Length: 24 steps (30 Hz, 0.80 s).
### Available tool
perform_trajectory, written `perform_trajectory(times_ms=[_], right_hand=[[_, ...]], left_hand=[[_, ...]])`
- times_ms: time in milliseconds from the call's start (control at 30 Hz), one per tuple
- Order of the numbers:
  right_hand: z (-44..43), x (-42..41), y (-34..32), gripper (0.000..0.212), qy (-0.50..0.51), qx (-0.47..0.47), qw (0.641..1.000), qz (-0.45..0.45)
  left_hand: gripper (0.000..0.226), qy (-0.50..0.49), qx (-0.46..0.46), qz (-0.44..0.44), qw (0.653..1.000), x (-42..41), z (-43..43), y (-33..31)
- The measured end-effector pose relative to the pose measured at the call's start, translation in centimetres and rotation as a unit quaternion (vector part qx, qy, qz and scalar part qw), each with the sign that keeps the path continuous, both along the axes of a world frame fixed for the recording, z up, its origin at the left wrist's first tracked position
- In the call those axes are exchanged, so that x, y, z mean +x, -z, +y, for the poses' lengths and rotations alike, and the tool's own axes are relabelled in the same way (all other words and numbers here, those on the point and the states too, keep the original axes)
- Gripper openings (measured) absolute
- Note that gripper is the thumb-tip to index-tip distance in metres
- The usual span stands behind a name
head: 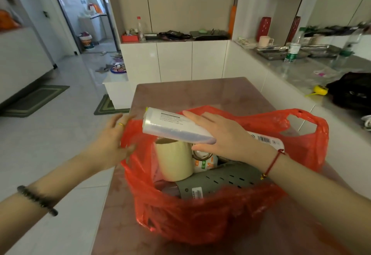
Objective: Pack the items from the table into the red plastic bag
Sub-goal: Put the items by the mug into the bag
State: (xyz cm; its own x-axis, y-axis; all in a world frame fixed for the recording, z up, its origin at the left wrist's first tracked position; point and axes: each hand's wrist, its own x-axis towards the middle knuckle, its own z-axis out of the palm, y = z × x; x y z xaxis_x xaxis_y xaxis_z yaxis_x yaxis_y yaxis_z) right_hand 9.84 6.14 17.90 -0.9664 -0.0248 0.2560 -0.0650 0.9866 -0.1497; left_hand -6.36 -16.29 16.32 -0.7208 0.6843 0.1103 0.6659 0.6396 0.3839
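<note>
Item: roll of clear film, count one. The right grip is grasping it near its middle, fingers lying over the top and thumb tucking underneath. It is hanging tilted over the mouth of the red plastic bag, near end high, not yet inside.

Handling, as we are judging it: light, stiff along its length, with a slick wrapper that may be sliding under a loose hold. We are recommending a hold round the middle and a lengthwise lowering.

Item: red plastic bag, count one, sitting on the bench. It is thin, soft and sagging, so it is needing support at the rim. The left grip is resting there with fingers spread and released, clamping nothing that we are seeing.

Contents we are counting in the bag:
- cream mug, one; hard and breakable, so the roll should be going in beside it.
- grey slotted piece, one.
- small printed carton, one, partly hidden.
</note>
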Motion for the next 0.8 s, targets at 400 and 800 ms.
perform_trajectory(times_ms=[400, 800], right_hand=[[1.9, 3.2, 2.7, 0.077, -0.038, 0.117, 0.992, -0.017], [2.7, 8.2, 5.0, 0.079, 0.034, 0.025, 0.990, -0.137]], left_hand=[[0.027, -0.099, 0.351, -0.534, 0.762, 0.5, 2.3, -3.9], [0.025, -0.074, 0.404, -0.496, 0.765, 2.4, 5.9, -9.0]])
